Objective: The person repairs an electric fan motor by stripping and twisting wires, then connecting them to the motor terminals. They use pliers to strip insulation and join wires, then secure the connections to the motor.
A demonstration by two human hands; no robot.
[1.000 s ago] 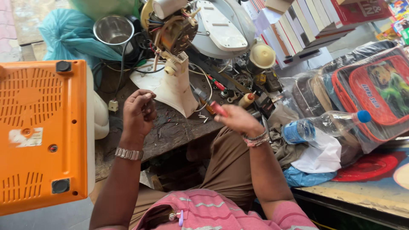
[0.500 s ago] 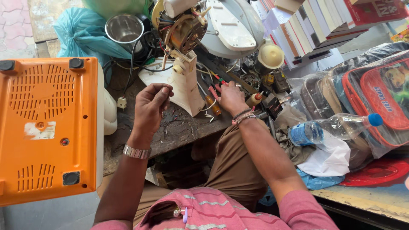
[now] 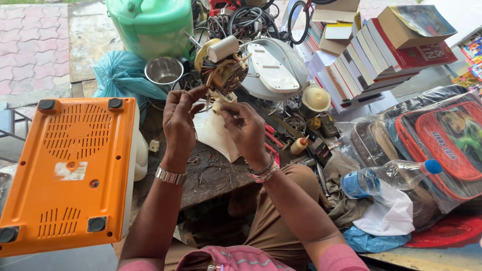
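Far left: an orange plastic appliance turned bottom-up (image 3: 70, 170), with vent slots and black round feet, lies at the edge of the dark, scuffed wooden counter (image 3: 213, 175).
Behind it: a crumpled blue plastic bag (image 3: 118, 75), a small shiny steel bowl (image 3: 164, 70) and a pale green plastic container (image 3: 150, 25) stand close together at the back.
Left hand: the left hand (image 3: 179, 120), with a metal watch band at the wrist, is raised above the counter; its fingers are curled narrow, the tips at the lower left side of the bare fan motor with copper windings (image 3: 224, 70). I cannot tell whether they pinch a wire or only touch it.
Motor: it stands upright on a white plastic fan stand (image 3: 216, 135) in the middle of the counter, between and just above both hands.
Right hand: the right hand (image 3: 246, 130), with bead bands on the wrist, has its fingertips drawn together on a small pale part right under the motor.
Behind the motor: a white oval plastic cover (image 3: 273, 68) leans, with black cables above it.
Right of the hands: a red-handled tool (image 3: 273, 138) and small parts lie scattered.
Further right: a row of stacked books (image 3: 371, 55).
Far right: a clear plastic water bottle with a blue cap (image 3: 386, 175) lies on white cloth, just beside red school bags wrapped in clear plastic (image 3: 442, 145).
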